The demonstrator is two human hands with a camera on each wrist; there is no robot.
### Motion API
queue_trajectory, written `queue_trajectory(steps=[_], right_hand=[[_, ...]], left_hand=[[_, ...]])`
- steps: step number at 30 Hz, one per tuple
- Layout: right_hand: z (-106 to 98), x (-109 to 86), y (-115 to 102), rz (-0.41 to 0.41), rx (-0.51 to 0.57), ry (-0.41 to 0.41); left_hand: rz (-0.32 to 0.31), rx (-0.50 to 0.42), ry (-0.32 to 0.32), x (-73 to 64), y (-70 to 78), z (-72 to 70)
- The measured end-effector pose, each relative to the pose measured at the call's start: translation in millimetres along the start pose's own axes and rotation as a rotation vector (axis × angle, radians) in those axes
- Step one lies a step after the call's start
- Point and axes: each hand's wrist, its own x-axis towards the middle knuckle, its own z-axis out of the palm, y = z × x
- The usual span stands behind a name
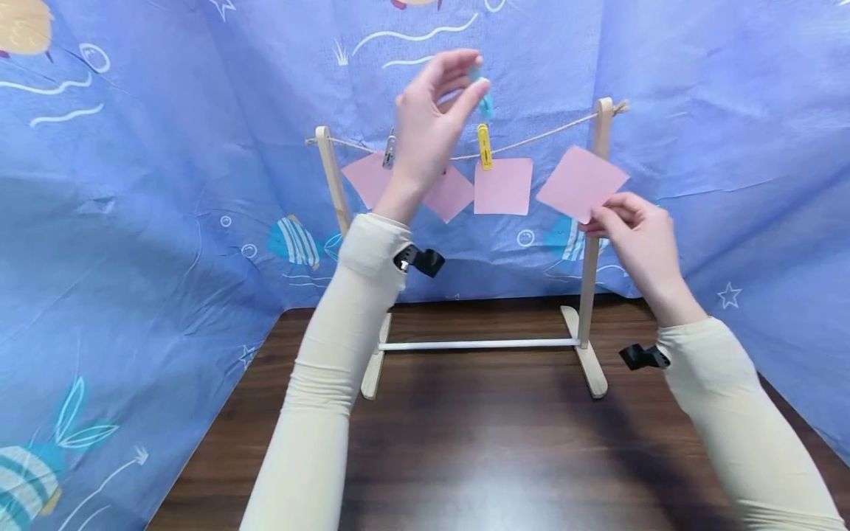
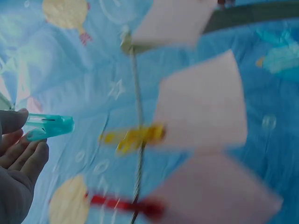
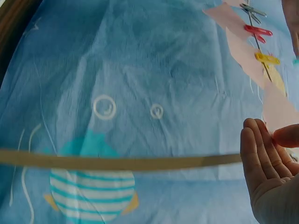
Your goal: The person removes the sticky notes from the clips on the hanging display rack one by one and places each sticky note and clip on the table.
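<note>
Raised above the string (image 1: 544, 137), my left hand (image 1: 428, 122) pinches a teal clothespin (image 2: 56, 126) between thumb and fingers. My right hand (image 1: 640, 240) pinches a pink paper square (image 1: 581, 181) by its lower corner, in front of the right post. Left of that paper, a yellow clothespin (image 1: 485, 147) holds another pink square (image 1: 503, 188) on the string. A red clothespin (image 2: 124, 204), mostly hidden behind my left hand in the head view, grips a tilted pink square (image 1: 450, 195). A grey clothespin (image 1: 389, 150) grips the leftmost pink square (image 1: 361, 177).
The string runs between a left wooden post (image 1: 334, 181) and a right wooden post (image 1: 589, 273). A white rod (image 1: 478, 344) joins their feet on the dark wooden table (image 1: 491, 435). A blue patterned cloth (image 1: 166, 184) surrounds the table at the back and sides.
</note>
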Motion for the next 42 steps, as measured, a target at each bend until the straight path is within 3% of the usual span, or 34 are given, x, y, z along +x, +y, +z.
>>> queue_trajectory(steps=[5,9,12,15,21,25,32,37,42], right_hand=[[-26.8,-1.1,-2.7,-0.017,0.155,0.065],[-49.3,-4.3,-4.0,-0.044,0.366,0.132],[-64.6,-5.0,-4.4,-0.068,0.459,0.202],[-79.1,-6.2,-3.8,-0.067,0.47,0.269],[-103.2,-11.1,0.5,-0.03,0.462,0.326],[-113.6,-11.8,5.4,0.008,0.511,0.323],[-124.1,-18.2,22.9,0.112,0.476,0.327],[-128.2,-29.5,45.4,0.216,0.341,0.296],[-128.9,-40.7,69.8,0.289,0.292,0.215]], left_hand=[[0.008,0.037,0.071,3.1,7.8,-44.2],[-0.003,0.083,0.157,-2.6,13.6,-82.8],[-0.011,0.121,0.221,-10.3,13.8,-113.0],[-0.021,0.181,0.271,-21.4,11.0,-141.4],[-0.115,0.266,0.355,-48.2,0.0,-188.2],[-0.187,0.338,0.348,-66.8,-15.8,-215.3],[-0.349,0.45,0.279,-109.0,-46.9,-245.5],[-0.452,0.556,0.243,-144.9,-72.3,-254.8],[-0.555,0.604,0.184,-171.6,-95.7,-259.3]])
